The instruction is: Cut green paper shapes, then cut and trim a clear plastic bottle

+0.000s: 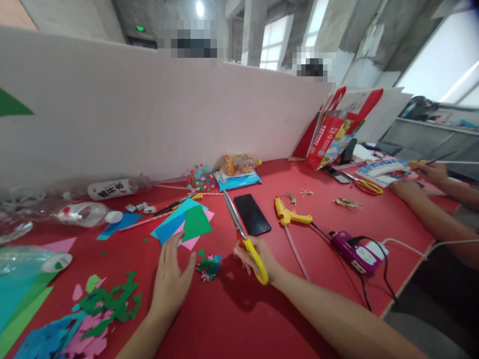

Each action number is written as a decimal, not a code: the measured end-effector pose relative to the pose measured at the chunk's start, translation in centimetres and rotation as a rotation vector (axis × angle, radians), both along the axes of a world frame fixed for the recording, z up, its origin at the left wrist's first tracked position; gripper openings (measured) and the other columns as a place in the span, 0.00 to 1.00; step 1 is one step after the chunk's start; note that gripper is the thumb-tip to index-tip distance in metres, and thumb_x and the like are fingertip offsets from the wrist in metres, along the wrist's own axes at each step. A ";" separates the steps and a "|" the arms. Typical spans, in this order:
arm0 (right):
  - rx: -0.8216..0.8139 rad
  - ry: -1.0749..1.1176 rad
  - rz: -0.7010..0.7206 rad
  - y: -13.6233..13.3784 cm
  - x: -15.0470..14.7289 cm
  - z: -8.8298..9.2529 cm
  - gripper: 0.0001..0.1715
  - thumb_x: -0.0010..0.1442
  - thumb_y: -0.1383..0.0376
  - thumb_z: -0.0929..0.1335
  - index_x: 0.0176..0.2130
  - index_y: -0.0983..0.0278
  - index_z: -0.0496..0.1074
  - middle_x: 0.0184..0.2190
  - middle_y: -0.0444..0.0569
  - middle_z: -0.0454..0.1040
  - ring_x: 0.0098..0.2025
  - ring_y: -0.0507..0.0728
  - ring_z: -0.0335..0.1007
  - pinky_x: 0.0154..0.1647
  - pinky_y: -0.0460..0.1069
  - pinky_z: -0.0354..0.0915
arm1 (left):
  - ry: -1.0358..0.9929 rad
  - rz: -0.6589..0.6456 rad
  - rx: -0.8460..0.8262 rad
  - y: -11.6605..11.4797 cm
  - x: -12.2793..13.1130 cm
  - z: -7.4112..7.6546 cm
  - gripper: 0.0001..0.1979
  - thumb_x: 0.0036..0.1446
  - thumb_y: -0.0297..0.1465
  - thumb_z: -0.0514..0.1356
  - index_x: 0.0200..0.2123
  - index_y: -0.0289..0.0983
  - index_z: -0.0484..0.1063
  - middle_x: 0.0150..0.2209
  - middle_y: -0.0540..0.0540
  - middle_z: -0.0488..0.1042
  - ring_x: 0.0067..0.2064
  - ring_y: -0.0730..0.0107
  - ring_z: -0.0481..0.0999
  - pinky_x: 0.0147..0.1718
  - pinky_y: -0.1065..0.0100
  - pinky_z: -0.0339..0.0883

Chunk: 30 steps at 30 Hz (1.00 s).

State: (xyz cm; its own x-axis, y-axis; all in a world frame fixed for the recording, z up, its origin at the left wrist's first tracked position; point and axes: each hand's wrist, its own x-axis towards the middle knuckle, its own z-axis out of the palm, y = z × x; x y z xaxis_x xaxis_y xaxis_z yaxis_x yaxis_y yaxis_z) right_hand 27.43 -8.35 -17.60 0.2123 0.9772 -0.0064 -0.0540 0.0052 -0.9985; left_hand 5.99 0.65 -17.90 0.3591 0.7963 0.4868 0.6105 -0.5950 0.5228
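Note:
In the head view my right hand (258,257) is closed around a pair of scissors (245,239) with yellow handles, its blades pointing up and away. My left hand (175,269) holds nothing; its fingers are spread above the red table (209,329). Just beyond its fingertips lie green, blue and pink paper sheets (198,222). Between my hands sits a small heap of cut paper stars (209,266). A black phone (252,214) rests past the scissors. Green, pink and blue paper scraps (108,304) are piled left of my left hand.
Plastic bottles (82,213) lie at the left. A yellow glue gun (290,213) and a purple power strip (357,252) with cables are on the right. Snack packs (239,182) and a red bag (329,137) stand by the white partition (149,109). A co-worker's hands (411,194) are far right.

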 end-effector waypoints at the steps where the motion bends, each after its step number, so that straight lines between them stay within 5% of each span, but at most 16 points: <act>1: -0.003 0.005 -0.005 -0.1 -0.1 -0.1 0.19 0.55 0.52 0.72 0.26 0.62 0.67 0.11 0.35 0.61 0.11 0.48 0.56 0.13 0.43 0.53 | 0.038 0.001 -0.008 0.7 0.0 -0.3 0.23 0.65 0.36 0.52 0.62 0.39 0.55 0.57 0.35 0.67 0.60 0.50 0.68 0.55 0.48 0.66; 5: -0.008 0.026 -0.027 0.1 -0.3 -0.5 0.20 0.54 0.50 0.71 0.27 0.62 0.66 0.11 0.34 0.59 0.10 0.48 0.54 0.12 0.43 0.53 | 0.220 0.008 0.005 4.0 1.5 -0.3 0.26 0.62 0.38 0.55 0.61 0.36 0.58 0.57 0.33 0.67 0.60 0.47 0.67 0.57 0.48 0.63; 9: -0.016 0.035 -0.036 0.3 -0.6 -0.2 0.24 0.54 0.46 0.71 0.26 0.61 0.64 0.10 0.35 0.59 0.10 0.48 0.53 0.11 0.43 0.50 | 0.366 0.089 -0.015 5.2 4.2 1.5 0.30 0.57 0.44 0.59 0.56 0.30 0.66 0.55 0.27 0.68 0.57 0.36 0.67 0.49 0.43 0.65; 14: -0.027 0.015 -0.037 0.4 -0.9 0.6 0.26 0.52 0.44 0.71 0.26 0.61 0.63 0.11 0.34 0.58 0.10 0.47 0.51 0.10 0.42 0.48 | 0.460 0.091 -0.101 5.0 6.0 4.1 0.16 0.58 0.39 0.59 0.37 0.31 0.75 0.39 0.32 0.77 0.45 0.48 0.76 0.40 0.56 0.68; 18: -0.026 -0.022 -0.028 0.4 -0.8 0.4 0.27 0.53 0.43 0.70 0.26 0.62 0.64 0.12 0.36 0.58 0.11 0.47 0.52 0.10 0.42 0.48 | 0.382 0.162 -0.181 6.5 4.4 6.6 0.12 0.63 0.37 0.59 0.38 0.33 0.74 0.36 0.44 0.77 0.37 0.64 0.77 0.40 0.59 0.70; 23: -0.026 -0.071 -0.030 0.3 -0.6 0.1 0.26 0.53 0.44 0.71 0.24 0.61 0.63 0.13 0.37 0.59 0.12 0.48 0.54 0.11 0.43 0.51 | 0.184 0.288 -0.231 9.7 -0.6 9.1 0.12 0.66 0.36 0.57 0.44 0.33 0.72 0.40 0.45 0.77 0.38 0.66 0.77 0.40 0.59 0.73; 30: -0.029 -0.112 -0.024 0.1 -0.9 1.4 0.25 0.52 0.45 0.72 0.24 0.61 0.63 0.13 0.37 0.60 0.13 0.49 0.55 0.12 0.44 0.51 | 0.049 0.232 -0.382 11.0 -2.0 6.0 0.12 0.66 0.36 0.58 0.46 0.33 0.72 0.38 0.46 0.77 0.34 0.69 0.78 0.33 0.63 0.75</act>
State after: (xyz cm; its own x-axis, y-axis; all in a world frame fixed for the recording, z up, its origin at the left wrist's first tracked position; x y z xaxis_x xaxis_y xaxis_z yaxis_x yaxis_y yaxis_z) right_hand 26.57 -8.28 -16.22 0.2364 0.9716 -0.0098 0.0579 -0.0242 -0.9980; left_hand 4.01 11.64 -11.87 0.1645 0.9779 0.1292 0.7344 -0.2089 0.6458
